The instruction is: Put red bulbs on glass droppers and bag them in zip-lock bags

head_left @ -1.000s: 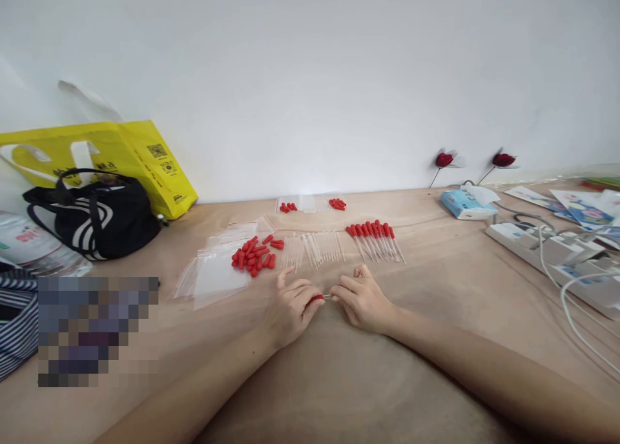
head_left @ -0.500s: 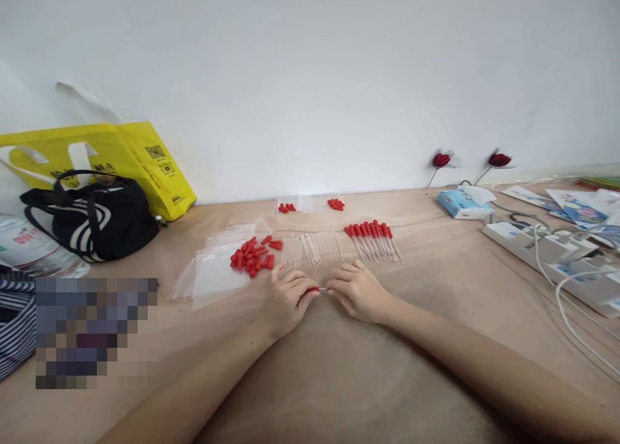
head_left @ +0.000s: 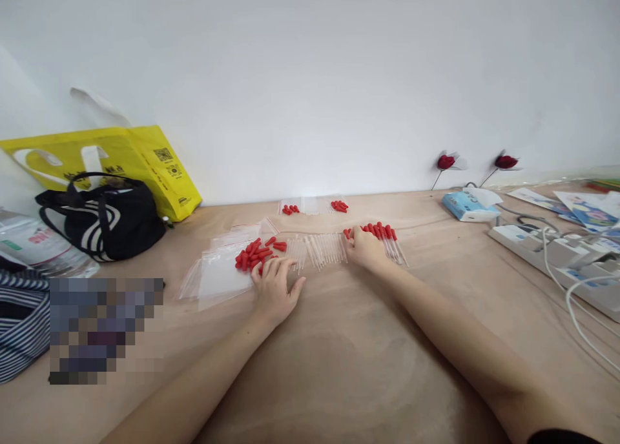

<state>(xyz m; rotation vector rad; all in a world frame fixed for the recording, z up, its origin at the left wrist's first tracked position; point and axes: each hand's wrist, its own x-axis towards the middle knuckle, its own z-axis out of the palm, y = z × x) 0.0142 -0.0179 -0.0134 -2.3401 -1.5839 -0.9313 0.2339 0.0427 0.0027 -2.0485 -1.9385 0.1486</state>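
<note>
Apparently setting a piece into the row of red-capped tubes, right of centre, with right hand curled closed; cannot tell whether gripping one. With left hand loosely spread, gripping nothing visible, reaching to loose red bulbs left of centre. Next, pinch out a single bulb. See QR codes on yellow bag, upper left; cannot read blue tissue pack.

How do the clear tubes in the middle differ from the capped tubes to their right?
The clear tubes have no caps; the capped tubes have red caps at their far ends. The right hand partly hides the capped tubes; the clear tubes are mostly in sight. Both are slender, see-through and lie on the table.
</note>
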